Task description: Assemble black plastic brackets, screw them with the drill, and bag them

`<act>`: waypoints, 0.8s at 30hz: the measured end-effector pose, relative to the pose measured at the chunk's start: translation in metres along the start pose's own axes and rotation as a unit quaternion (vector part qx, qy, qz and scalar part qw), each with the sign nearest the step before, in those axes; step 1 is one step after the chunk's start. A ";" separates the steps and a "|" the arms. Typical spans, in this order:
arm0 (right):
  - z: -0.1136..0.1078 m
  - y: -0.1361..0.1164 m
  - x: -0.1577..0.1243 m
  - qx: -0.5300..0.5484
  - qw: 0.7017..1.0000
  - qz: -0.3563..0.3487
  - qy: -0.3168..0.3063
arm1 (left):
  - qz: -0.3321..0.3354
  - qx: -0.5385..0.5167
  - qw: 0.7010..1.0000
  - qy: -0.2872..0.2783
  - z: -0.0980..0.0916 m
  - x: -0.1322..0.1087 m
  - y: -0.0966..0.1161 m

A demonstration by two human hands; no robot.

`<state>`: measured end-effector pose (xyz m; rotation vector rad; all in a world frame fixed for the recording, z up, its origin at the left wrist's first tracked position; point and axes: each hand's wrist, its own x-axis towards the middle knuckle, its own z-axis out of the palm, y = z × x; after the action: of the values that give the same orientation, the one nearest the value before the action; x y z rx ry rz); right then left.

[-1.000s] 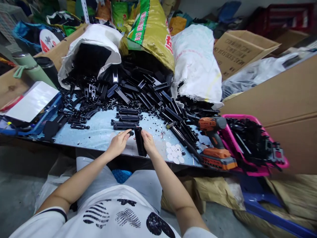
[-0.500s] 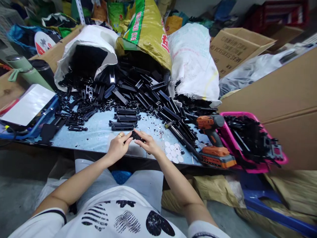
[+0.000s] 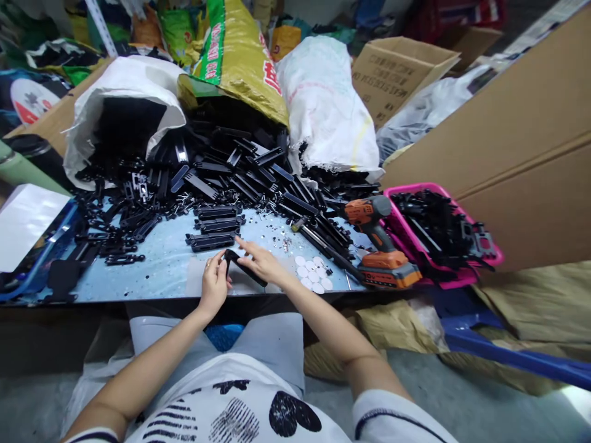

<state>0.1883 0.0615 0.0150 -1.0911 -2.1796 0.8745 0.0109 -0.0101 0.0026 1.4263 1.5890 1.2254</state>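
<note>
A black hinged plastic piece [image 3: 252,275] is bent into a narrow V just above the table's front edge. My left hand [image 3: 215,284] is closed around its left arm, thumb and fingers near the bend. With fingers stretched and apart, my right hand [image 3: 263,264] lies over the right arm and touches it; its thumb side is partly hidden. Just beyond my hands, several similar black assembled pieces [image 3: 215,241] lie stacked in a row. White round discs [image 3: 315,271] lie to the right of my right hand.
Loose black parts [image 3: 240,172] and small screws spill from sacks at the back. An orange cordless drill [image 3: 378,240] stands on the right beside a pink basket [image 3: 462,278] of black parts. At left are a blue tray [image 3: 41,277] and a white sheet [image 3: 28,224].
The black piece, mostly covered by both pinching hands before, now shows as a bent V. My right fingers have loosened and stretched out. The view has shifted to the right.
</note>
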 end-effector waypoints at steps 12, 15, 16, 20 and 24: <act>-0.220 0.139 0.082 -0.290 0.823 0.466 0.145 | 0.281 0.406 0.832 -0.252 0.000 0.024 -0.004; -0.225 0.149 0.082 -0.287 0.813 0.488 0.133 | 0.293 0.427 0.818 -0.249 -0.001 0.031 -0.003; -0.225 0.151 0.081 -0.293 0.810 0.490 0.134 | 0.295 0.431 0.818 -0.242 -0.003 0.030 -0.003; -0.228 0.150 0.079 -0.335 0.792 0.486 0.153 | 0.292 0.444 0.817 -0.224 -0.016 0.026 -0.006; -0.226 0.123 0.093 -0.386 0.792 0.433 0.189 | 0.267 0.431 0.831 -0.230 -0.024 0.022 -0.015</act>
<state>0.3586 0.2646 0.0841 -2.5205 -1.6232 -0.0405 -0.0203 0.0072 -0.0008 2.6320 1.4739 0.2768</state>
